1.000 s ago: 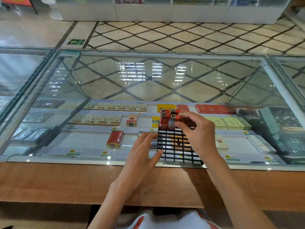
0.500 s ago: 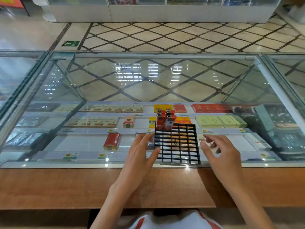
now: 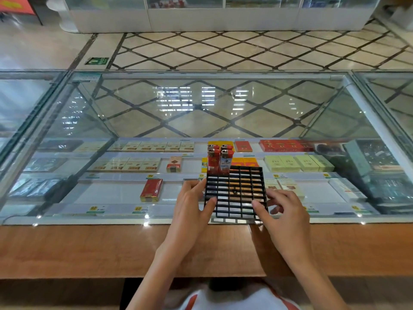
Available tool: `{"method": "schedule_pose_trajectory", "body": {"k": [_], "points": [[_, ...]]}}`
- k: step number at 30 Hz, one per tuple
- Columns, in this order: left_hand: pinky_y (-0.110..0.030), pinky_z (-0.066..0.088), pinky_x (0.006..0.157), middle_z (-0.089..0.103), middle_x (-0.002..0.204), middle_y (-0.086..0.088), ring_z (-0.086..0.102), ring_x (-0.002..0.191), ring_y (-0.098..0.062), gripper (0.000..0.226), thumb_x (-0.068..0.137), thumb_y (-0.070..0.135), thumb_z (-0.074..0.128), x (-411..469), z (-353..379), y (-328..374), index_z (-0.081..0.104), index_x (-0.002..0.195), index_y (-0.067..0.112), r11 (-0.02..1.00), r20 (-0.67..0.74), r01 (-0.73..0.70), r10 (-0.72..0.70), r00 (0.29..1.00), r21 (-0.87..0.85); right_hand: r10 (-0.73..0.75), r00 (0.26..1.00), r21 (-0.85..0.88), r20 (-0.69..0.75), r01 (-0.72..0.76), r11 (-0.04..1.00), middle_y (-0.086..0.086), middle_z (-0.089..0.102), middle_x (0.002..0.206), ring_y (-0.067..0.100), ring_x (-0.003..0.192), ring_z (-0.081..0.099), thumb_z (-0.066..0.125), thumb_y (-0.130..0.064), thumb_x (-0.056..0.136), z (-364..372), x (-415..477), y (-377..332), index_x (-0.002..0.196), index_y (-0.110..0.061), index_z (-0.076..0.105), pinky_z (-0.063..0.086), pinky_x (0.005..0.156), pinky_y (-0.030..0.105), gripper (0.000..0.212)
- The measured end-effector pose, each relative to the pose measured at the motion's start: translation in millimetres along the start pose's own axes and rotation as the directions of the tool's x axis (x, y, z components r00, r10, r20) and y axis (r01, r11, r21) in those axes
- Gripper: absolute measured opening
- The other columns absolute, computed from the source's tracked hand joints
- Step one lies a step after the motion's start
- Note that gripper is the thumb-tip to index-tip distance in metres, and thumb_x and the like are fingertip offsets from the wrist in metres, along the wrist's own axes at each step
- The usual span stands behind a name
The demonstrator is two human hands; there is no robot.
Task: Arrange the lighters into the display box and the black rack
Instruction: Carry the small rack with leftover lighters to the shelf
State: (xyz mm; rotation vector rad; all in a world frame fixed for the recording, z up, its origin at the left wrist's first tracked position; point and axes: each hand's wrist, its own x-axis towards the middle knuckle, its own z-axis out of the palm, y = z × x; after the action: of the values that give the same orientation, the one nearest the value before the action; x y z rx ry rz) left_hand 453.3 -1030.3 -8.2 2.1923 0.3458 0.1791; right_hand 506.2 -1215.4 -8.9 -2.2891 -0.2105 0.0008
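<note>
The black rack lies flat on the glass counter top, just beyond the wooden ledge. Several red lighters with metal tops stand upright in its far left cells; one of them carries a pale label. My left hand holds the rack's left edge, thumb lying over the near left cells and fingers alongside. My right hand is at the near right corner, thumb on the grid and fingers curled by the right edge. No display box is in view.
The glass counter covers shelves of cigarette packs, among them a red pack left of the rack. A wooden ledge runs along the near side. Tiled floor and white cabinets lie beyond the counter.
My right hand left the lighters at the rack's far left, drew back to the right, then came onto the rack's near right corner. My left hand stayed at the left edge.
</note>
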Motion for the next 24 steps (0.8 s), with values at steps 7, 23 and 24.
{"method": "schedule_pose_trajectory", "body": {"k": [7,23,24], "points": [[-0.007,0.044,0.074,0.054,0.104,0.014,0.055,0.089,0.001,0.046,0.089,0.014,0.061,-2,-3,5,0.042,0.116,0.047,0.989,-0.009,0.024,-0.026,1.000,-0.148,0.215,0.971,0.435,0.102,-0.238,0.868,-0.015,0.068,0.096,-0.001,0.078,0.067,0.076,-0.013,0.075,1,-1,0,0.112,-0.024,0.062,0.050,0.061,0.010,0.041],[-0.026,0.057,0.065,0.073,0.096,0.008,0.071,0.086,-0.015,0.031,0.085,0.010,0.065,-12,10,21,0.057,0.108,0.029,0.729,0.215,0.293,-0.202,0.956,-0.619,0.282,0.949,0.639,0.138,-0.303,0.707,-0.008,0.071,0.099,0.002,0.090,0.067,0.076,-0.009,0.073,-29,-20,15,0.104,-0.030,0.063,0.055,0.067,0.015,0.039],[-0.025,0.057,0.063,0.073,0.096,0.007,0.071,0.086,-0.016,0.031,0.085,0.010,0.065,-13,12,23,0.057,0.109,0.028,0.718,0.232,0.300,-0.195,0.953,-0.628,0.286,0.946,0.643,0.153,-0.315,0.698,-0.008,0.072,0.098,0.003,0.091,0.068,0.076,-0.010,0.074,-32,-21,17,0.102,-0.031,0.063,0.055,0.067,0.015,0.037]]}}
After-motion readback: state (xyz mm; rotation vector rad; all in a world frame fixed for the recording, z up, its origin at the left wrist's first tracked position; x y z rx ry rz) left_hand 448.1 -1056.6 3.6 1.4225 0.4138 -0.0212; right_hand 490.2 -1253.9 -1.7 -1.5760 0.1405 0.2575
